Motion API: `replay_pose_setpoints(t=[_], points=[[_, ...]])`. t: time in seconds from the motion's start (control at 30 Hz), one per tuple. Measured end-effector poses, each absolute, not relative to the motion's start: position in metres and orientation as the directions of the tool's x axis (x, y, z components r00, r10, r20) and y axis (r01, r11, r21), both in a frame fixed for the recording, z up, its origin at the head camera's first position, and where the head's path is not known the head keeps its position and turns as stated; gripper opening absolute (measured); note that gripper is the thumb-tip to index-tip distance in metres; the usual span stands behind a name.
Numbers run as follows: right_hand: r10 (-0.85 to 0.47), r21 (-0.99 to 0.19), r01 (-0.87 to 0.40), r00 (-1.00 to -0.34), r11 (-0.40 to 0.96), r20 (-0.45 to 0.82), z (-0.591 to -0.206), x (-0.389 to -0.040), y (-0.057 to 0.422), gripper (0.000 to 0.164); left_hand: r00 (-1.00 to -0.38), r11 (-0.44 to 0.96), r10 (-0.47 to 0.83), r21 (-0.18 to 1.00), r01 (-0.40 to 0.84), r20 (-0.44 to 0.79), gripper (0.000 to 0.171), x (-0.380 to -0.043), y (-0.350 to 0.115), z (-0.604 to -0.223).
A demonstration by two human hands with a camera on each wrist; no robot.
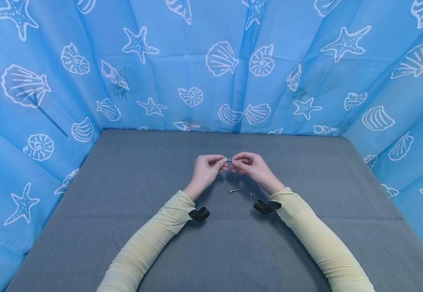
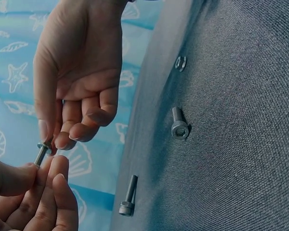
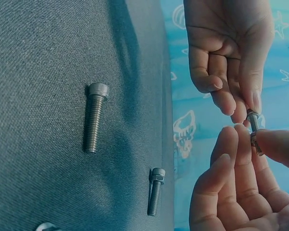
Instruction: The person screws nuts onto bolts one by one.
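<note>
My left hand [image 1: 207, 170] pinches the head end of a small metal bolt [image 3: 255, 126] between thumb and fingers. At the bolt's threaded end, my right hand [image 1: 253, 167] pinches a nut [image 2: 44, 147], which sits around the shank. The hands face each other above the table. Lying on the cloth below them are a loose socket-head bolt [image 1: 233, 190] and a loose nut [image 1: 252, 194]. Both wrist views show another bolt [image 3: 155, 192] on the cloth, with a nut up against its head; it cannot be made out in the head view.
Grey cloth covers the table [image 1: 124, 182]. A blue curtain [image 1: 182, 73] printed with shells and starfish stands along the back and both sides. Black wrist devices [image 1: 199, 214] hang below the pale sleeves [image 1: 149, 235], close to the table.
</note>
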State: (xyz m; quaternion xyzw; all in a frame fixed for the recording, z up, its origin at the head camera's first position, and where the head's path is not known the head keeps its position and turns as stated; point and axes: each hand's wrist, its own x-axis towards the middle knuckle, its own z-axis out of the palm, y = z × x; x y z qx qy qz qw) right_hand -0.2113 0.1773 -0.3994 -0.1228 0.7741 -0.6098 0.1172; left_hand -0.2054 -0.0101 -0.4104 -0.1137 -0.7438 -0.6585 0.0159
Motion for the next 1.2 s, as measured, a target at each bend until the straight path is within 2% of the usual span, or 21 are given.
replay_pose_setpoints(t=[0.43,0.67,0.9,1.2], points=[[-0.313,-0.968,-0.074,-0.950,0.241,-0.005,-0.398,-0.211,0.178,0.026,-0.974,0.098,0.133,0.975,0.197,0.183,0.019,-0.204,-0.010,-0.410],[-0.306,-0.969,-0.024,-0.950,0.245,-0.054,-0.396,-0.211,0.177,0.038,-0.972,0.097,0.128,0.973,0.211,0.198,0.016,-0.204,-0.009,-0.410],[-0.315,-0.972,-0.057,-0.949,0.227,-0.018,-0.396,-0.211,0.177,0.029,-0.975,0.094,0.137,0.978,0.186,0.173,0.018,-0.203,-0.010,-0.406],[-0.322,-0.972,0.004,-0.943,0.237,-0.082,-0.397,-0.214,0.176,0.042,-0.971,0.107,0.139,0.972,0.211,0.196,0.017,-0.182,-0.012,-0.375]])
